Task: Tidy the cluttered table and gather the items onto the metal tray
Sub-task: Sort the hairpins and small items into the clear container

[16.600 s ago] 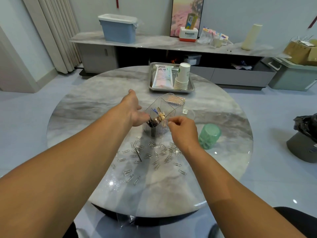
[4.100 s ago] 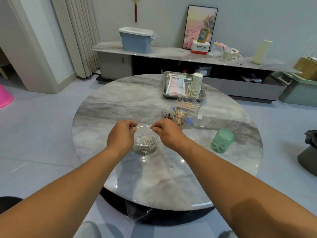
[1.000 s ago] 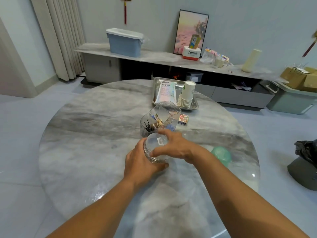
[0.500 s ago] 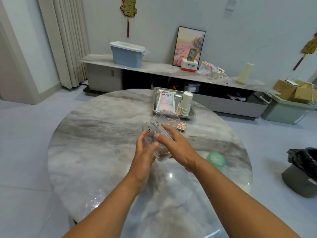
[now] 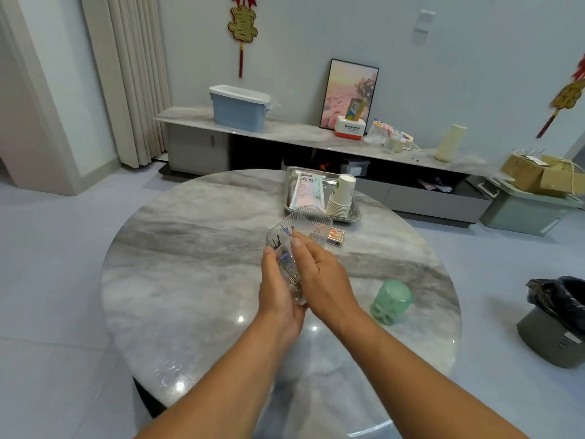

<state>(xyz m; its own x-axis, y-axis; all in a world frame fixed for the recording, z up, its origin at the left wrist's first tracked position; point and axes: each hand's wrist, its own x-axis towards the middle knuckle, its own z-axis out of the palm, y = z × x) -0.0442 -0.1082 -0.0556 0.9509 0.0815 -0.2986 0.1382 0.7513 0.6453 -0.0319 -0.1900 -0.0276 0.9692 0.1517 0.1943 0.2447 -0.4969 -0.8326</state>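
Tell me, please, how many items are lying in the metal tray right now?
2: a white packet on the left of the metal tray and a paper cup stack on the right. Anything behind them is hidden.

From my feed I see two bare forearms running up from the bottom edge, with no sleeve on either as far as the view reaches. My left hand [image 5: 278, 289] and right hand [image 5: 319, 274] are both ungloved. I can make out no ring, watch or band on either wrist or on the fingers [image 5: 297, 245] that show. The nails that show look short and plain. Both forearms look broad near the lens and narrow toward the wrists, an effect of the wide-angle camera.
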